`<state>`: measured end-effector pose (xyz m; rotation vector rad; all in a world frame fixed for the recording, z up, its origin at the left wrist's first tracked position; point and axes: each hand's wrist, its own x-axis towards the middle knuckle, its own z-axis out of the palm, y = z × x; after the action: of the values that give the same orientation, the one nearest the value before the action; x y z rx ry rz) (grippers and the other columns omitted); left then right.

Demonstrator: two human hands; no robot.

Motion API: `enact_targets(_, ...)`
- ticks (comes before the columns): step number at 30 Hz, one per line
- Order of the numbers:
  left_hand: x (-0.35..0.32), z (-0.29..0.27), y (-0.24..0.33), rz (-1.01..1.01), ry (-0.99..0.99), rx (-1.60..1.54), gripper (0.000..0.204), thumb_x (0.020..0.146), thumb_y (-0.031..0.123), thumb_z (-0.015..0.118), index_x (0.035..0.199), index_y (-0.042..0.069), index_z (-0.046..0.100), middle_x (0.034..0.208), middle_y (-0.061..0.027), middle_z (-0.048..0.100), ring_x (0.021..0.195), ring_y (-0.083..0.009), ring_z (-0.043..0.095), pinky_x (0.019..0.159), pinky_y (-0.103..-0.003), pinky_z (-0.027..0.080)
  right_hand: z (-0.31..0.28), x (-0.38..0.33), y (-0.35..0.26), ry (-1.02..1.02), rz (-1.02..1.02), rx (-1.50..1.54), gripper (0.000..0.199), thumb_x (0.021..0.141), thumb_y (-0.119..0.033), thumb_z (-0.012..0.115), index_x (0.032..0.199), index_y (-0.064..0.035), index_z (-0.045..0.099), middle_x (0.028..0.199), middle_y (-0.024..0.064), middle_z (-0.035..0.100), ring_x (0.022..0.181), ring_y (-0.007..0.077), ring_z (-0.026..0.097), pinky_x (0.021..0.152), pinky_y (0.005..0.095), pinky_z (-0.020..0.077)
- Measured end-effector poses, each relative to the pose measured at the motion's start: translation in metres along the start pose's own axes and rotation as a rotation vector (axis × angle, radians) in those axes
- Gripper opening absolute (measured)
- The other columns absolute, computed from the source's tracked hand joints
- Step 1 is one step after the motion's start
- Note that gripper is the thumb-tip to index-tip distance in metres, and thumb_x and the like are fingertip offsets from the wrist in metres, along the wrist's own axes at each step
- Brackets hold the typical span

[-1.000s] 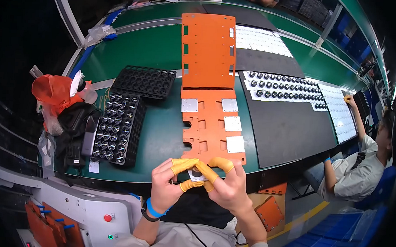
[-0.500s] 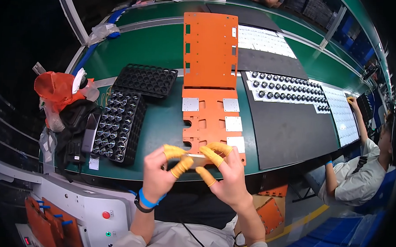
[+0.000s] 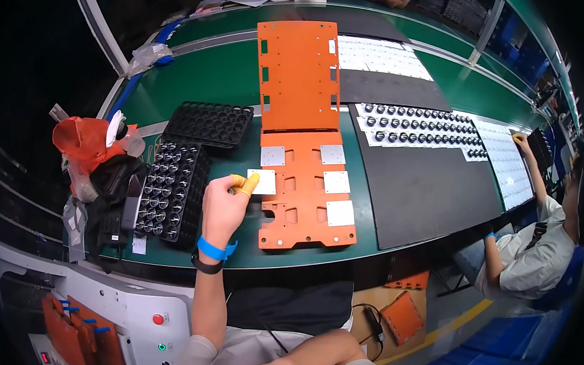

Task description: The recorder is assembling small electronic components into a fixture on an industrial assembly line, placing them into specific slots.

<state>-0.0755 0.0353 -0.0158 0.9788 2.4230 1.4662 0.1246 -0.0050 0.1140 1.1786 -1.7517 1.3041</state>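
My left hand (image 3: pixel 228 202), in yellow finger cots and with a blue band at the wrist, pinches a thin white square plate (image 3: pixel 263 183) at its left edge. That plate lies over the left side of an orange hinged fixture (image 3: pixel 309 213), at its middle position. Other such plates sit on the fixture: one white plate (image 3: pixel 273 156) at the upper left and three down the right side, the lowest plate (image 3: pixel 340 213) near the front. The fixture's lid (image 3: pixel 299 77) stands open, away from me. Only my right forearm (image 3: pixel 316 359) shows at the lower edge; its hand is outside the picture.
Left of the fixture stands a black tray of round lenses (image 3: pixel 166 196), with another black tray (image 3: pixel 209 123) behind. At right, a dark mat (image 3: pixel 430 196) bears rows of black round parts on white plates (image 3: pixel 420 126). A co-worker (image 3: pixel 533 248) sits at far right.
My hands have parted. The left has moved up and left and holds a plate on the fixture's left side; the right has swung down out of view. The scene has shifted slightly left.
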Motion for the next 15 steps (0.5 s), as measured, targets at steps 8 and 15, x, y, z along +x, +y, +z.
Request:
enact_targets(8, -0.003, 0.005, -0.021, -0.089, -0.057, 0.08, 0.032, 0.091, 0.029, 0.077, 0.094, -0.003, 0.076, 0.069, -0.0163, 0.068, 0.06, -0.0257, 0.065, 0.056, -0.036, 0.046, 0.03, -0.036, 0.019, 0.27, 0.128, 0.055, 0.039, 0.087, -0.027, 0.081, 0.112, 0.0013, 0.07, 0.074, 0.0024, 0.055, 0.058, 0.0185, 0.053, 0.049, 0.0318, 0.0382)
enact_targets(15, 0.003, 0.006, -0.001, -0.102, -0.194, 0.135, 0.03, 0.089, 0.032, 0.075, 0.094, 0.003, 0.078, 0.083, -0.019, 0.073, 0.079, -0.0373, 0.071, 0.068, -0.042, 0.054, 0.023, -0.065, 0.027, 0.021, 0.326, -0.055, 0.042, 0.088, -0.025, 0.078, 0.122, -0.0005, 0.071, 0.096, 0.0097, 0.069, 0.081, 0.0258, 0.067, 0.07, 0.0343, 0.0557)
